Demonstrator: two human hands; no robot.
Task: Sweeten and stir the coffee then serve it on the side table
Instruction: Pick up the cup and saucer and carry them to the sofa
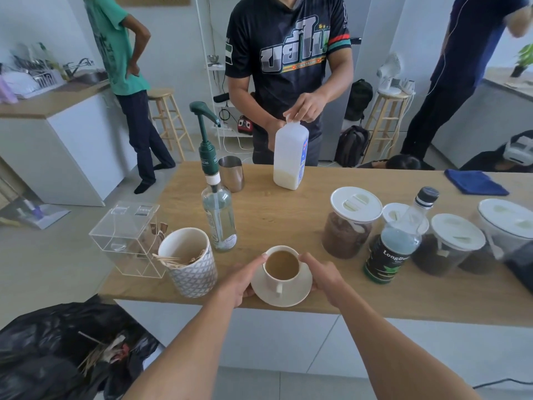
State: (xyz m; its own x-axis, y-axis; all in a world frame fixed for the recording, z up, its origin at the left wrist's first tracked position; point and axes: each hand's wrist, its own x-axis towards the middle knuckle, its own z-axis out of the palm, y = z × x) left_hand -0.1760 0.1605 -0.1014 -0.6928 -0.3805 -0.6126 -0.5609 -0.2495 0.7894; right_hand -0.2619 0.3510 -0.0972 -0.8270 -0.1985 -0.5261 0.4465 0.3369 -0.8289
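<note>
Both hands are closing around the saucer (284,295) that is carrying the cup (281,268) of milky coffee, which is sitting near the front edge of the tabletop (288,215). The left hand (240,280) is cupping the saucer's left rim, its thumb reaching up to touch the cup's lip; the right hand (320,274) is mirroring it on the other side, fingers curled under the rim. The cup's handle is pointing back toward the person, between the two hands.

Judging from this two-sided grip, the step in hand is probably the lift for serving. No stirrer is standing in the cup, though whether the coffee has been sweetened cannot be told. The coffee is sitting fairly high in the cup, so the lift is calling for level, even hands and a slow rise, thumbs steadying the cup against sliding. Just left of the left hand the patterned holder of wooden stirrers (191,261) is standing, and just beyond it the pump syrup bottle (217,203); pulling straight back should be keeping clear of both.
</note>
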